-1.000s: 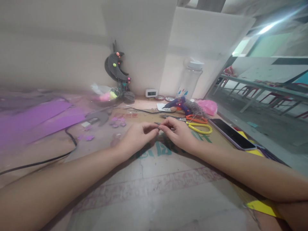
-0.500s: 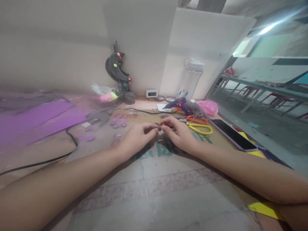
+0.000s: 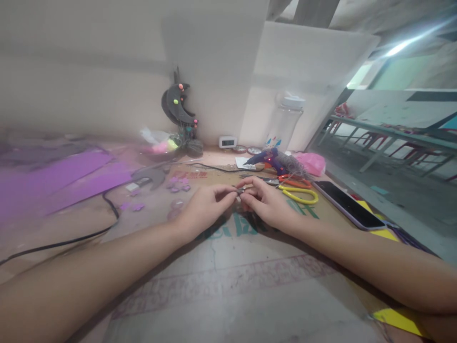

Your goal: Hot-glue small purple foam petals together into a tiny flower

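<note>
My left hand and my right hand meet over the cardboard, fingertips nearly touching. Pinched between them is a small dark grey piece, too small and blurred to name. My left thumb and forefinger press on its left side, while my right thumb and fingers hold its right side. Just beyond my right hand lie scissors with yellow handles and another pair with orange handles. Left of my hands are several small purple cut-out flowers.
A blue glue gun rests behind the scissors beside grey yarn. A phone lies at the right edge. Purple sheets and a black cable are on the left. A clear bottle, small clock and grey crescent ornament stand at the back.
The whole view has shifted slightly, so things sit a little lower and further right. My right fingers have moved slightly around the small piece, and more of it shows.
</note>
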The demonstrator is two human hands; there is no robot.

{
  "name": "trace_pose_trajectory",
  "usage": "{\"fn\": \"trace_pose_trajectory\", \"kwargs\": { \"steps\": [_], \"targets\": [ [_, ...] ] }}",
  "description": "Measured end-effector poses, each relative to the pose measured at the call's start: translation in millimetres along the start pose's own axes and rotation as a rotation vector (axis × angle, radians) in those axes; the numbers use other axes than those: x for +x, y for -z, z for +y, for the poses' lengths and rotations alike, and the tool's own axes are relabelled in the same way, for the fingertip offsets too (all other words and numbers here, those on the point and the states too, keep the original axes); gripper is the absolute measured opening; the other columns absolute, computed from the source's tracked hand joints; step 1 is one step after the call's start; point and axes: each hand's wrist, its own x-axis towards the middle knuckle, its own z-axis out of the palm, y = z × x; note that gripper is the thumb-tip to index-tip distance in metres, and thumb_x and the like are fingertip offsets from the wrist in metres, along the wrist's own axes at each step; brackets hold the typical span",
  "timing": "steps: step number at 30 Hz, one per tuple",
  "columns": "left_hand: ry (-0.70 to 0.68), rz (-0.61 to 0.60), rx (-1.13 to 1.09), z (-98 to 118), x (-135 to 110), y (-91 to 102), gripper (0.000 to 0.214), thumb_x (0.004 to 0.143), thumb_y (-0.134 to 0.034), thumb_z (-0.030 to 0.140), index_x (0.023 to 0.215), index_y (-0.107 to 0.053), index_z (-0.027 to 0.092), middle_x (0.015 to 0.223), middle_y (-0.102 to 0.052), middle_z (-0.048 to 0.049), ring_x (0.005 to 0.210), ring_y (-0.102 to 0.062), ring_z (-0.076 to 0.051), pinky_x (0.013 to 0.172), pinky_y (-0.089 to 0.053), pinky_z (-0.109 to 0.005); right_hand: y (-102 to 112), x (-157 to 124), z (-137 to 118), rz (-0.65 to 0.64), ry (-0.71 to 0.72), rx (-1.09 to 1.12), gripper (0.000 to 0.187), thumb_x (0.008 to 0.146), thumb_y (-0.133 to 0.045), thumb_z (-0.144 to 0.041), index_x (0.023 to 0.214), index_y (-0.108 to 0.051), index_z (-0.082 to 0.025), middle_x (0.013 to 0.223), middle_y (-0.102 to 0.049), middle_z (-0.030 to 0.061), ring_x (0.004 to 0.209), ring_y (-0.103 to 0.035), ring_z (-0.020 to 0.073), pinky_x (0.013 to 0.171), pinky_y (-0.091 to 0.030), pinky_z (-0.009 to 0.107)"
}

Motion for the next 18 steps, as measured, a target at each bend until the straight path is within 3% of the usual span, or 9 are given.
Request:
{"fn": "trace_pose_trajectory", "kwargs": {
  "steps": [4, 12, 18],
  "targets": [
    [-0.001, 0.004, -0.023, -1.7, 1.1, -0.6, 0.03, 0.087, -0.049, 0.036, 0.1, -0.071, 0.02, 0.076, -0.07, -0.002, 0.064, -0.059, -0.014, 0.06, -0.043, -0.024, -0.5, 2.7, 5.6, 0.003, -0.041, 0.111, 0.015, 0.088, -0.051, -0.027, 0.1, -0.047, -0.019, 0.059, -0.054, -0.0053, 0.054, -0.051, 0.0101, 0.052, -0.042, 0.022],
    [0.018, 0.073, -0.113, -6.9, 3.3, -3.2, 0.022, 0.084, -0.056, 0.037, 0.093, -0.062, 0.017, 0.085, -0.07, -0.0038, 0.069, -0.062, -0.014, 0.065, -0.048, -0.025, -0.4, 3.1, 1.2, 0.037, -0.059, 0.08, 0.013, 0.087, -0.053, -0.031, 0.09, -0.049, -0.019, 0.057, -0.054, -0.0048, 0.052, -0.051, 0.0099, 0.051, -0.042, 0.022],
    [-0.017, 0.048, -0.088, -7.6, 3.7, -3.1, 0.021, 0.084, -0.056, 0.036, 0.092, -0.064, 0.018, 0.085, -0.07, -0.0037, 0.072, -0.062, -0.015, 0.067, -0.048, -0.026, -0.7, 3.1, 2.3, 0.03, -0.076, 0.088, 0.013, 0.086, -0.053, -0.031, 0.088, -0.048, -0.019, 0.055, -0.053, -0.0056, 0.049, -0.049, 0.0094, 0.048, -0.04, 0.021]
  ]
}}
